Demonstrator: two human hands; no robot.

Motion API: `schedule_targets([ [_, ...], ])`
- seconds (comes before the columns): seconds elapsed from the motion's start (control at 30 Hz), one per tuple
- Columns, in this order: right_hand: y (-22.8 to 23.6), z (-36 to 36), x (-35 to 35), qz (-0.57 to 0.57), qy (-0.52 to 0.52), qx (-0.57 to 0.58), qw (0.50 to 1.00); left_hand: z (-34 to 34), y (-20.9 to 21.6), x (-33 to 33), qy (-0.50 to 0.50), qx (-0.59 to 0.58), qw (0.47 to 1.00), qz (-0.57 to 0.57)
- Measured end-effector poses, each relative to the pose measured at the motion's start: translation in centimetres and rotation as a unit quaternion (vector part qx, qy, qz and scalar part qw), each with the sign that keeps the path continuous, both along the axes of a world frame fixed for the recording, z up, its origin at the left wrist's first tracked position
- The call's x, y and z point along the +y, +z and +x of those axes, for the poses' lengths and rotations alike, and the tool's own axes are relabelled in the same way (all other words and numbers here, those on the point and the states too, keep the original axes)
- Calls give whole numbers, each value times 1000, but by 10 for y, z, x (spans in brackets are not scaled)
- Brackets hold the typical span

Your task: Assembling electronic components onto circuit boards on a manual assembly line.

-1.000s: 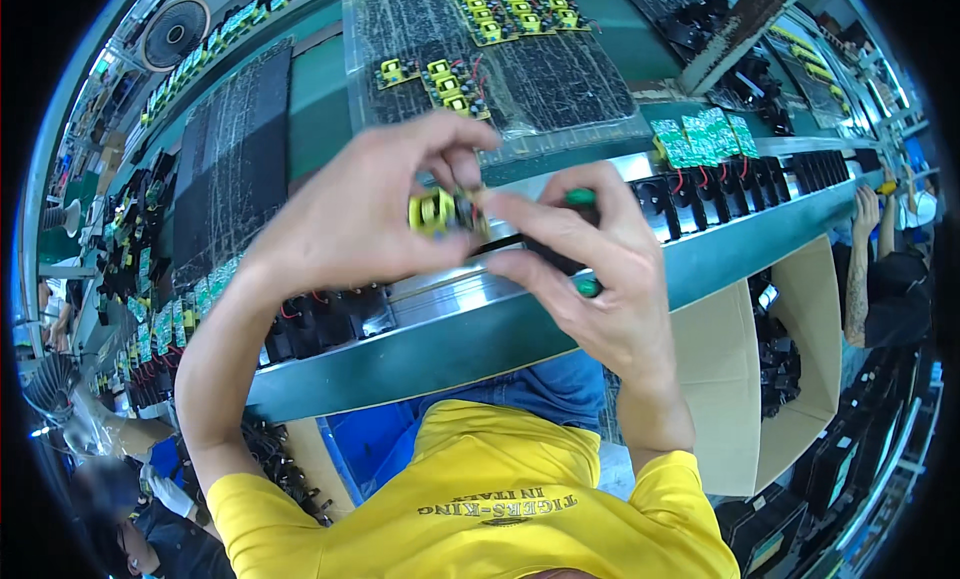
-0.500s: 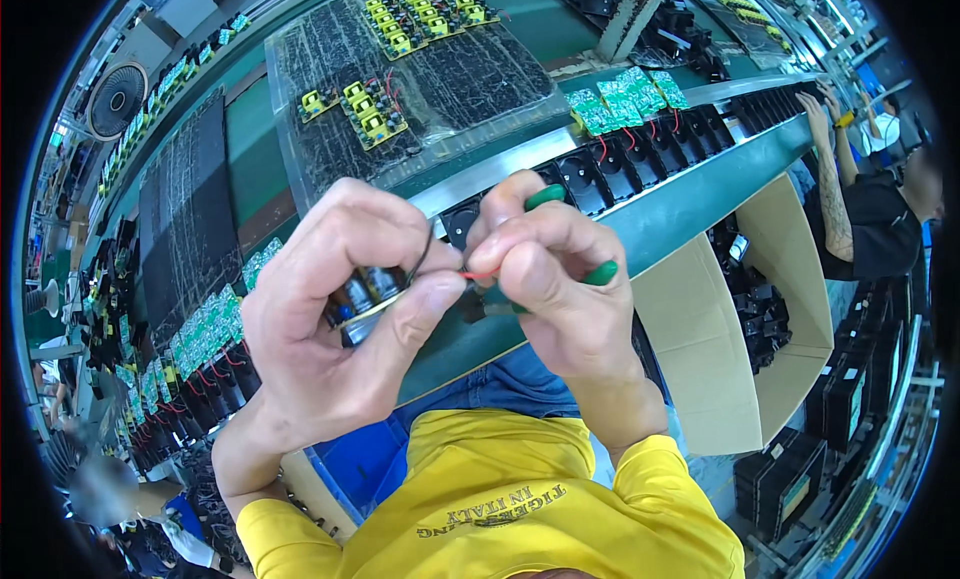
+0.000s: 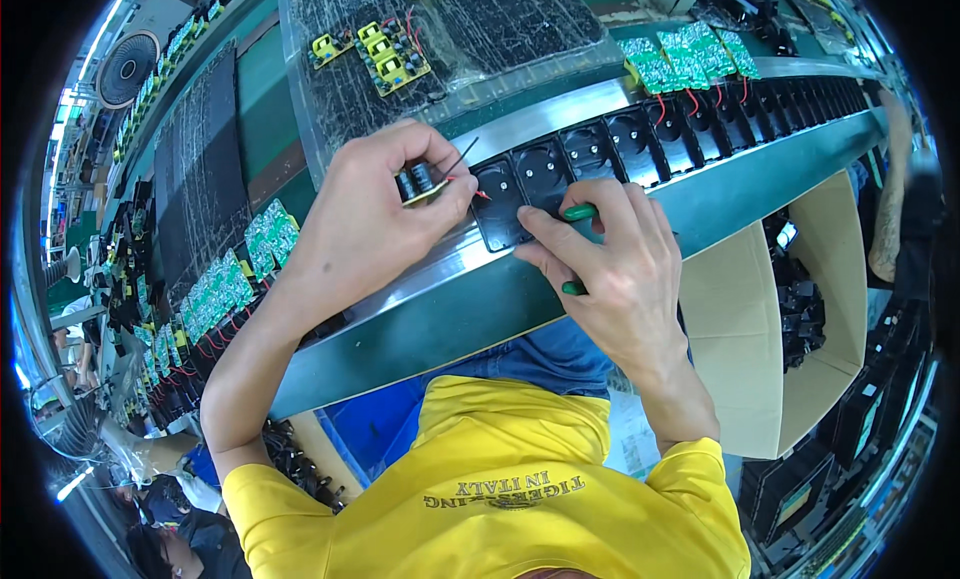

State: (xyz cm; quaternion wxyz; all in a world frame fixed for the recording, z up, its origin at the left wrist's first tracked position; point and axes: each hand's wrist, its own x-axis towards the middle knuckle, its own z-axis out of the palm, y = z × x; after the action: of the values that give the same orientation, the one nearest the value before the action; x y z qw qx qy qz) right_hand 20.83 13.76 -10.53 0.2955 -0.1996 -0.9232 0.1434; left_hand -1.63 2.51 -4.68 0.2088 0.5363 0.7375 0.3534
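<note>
My left hand (image 3: 385, 219) pinches a small circuit board (image 3: 428, 191) that carries dark cylindrical capacitors (image 3: 413, 179). A black wire (image 3: 463, 155) sticks up from it, and a short red wire (image 3: 482, 194) points towards the black plastic case (image 3: 500, 201) at the near end of a row. My right hand (image 3: 630, 254) is curled round green-handled pliers (image 3: 579, 212); their jaws are hidden in the palm. Thumb and forefinger of that hand come together at the case's right edge, apparently touching it.
The row of black cases (image 3: 640, 144) runs right along a metal rail (image 3: 570, 107). Green boards (image 3: 690, 59) with red wires lie on it. Yellow-parted boards (image 3: 390, 57) sit on a scratched black mat (image 3: 490, 29). A cardboard box (image 3: 735, 329) stands at right; a person's arm (image 3: 888, 194) is beyond.
My hands, formerly close together at the wires, have parted. The left has moved up with the board; the right has moved right and down to the case. The view has shifted.
</note>
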Motion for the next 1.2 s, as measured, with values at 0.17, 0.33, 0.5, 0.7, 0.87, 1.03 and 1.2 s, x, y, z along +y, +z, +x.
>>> schedule_targets([
  [0.17, -6, -2, -2, -1, -11, 9, 1000, -4, -7, 4, 7, 12, 1000, -23],
  [0.33, -7, -2, -2, -17, -10, 14, 1000, -6, -11, 5, 5, 28, 999, -22],
  [0.5, -8, -2, -2, -24, -10, 16, 1000, -7, -14, 5, 4, 41, 999, -21],
  [0.7, -7, -3, -3, -28, -15, 10, 999, -5, -13, 5, 4, 49, 999, -19],
  [0.87, -10, 0, -1, -14, -1, 7, 1000, -2, -15, 6, -27, 55, 998, -25],
  [1.03, 21, -2, 0, -187, 60, 66, 978, -8, -18, 7, -76, 82, 994, -1],
  [1.2, 36, -33, 22, -485, 189, 297, 800, -21, -23, -3, -160, 188, 968, 42],
])
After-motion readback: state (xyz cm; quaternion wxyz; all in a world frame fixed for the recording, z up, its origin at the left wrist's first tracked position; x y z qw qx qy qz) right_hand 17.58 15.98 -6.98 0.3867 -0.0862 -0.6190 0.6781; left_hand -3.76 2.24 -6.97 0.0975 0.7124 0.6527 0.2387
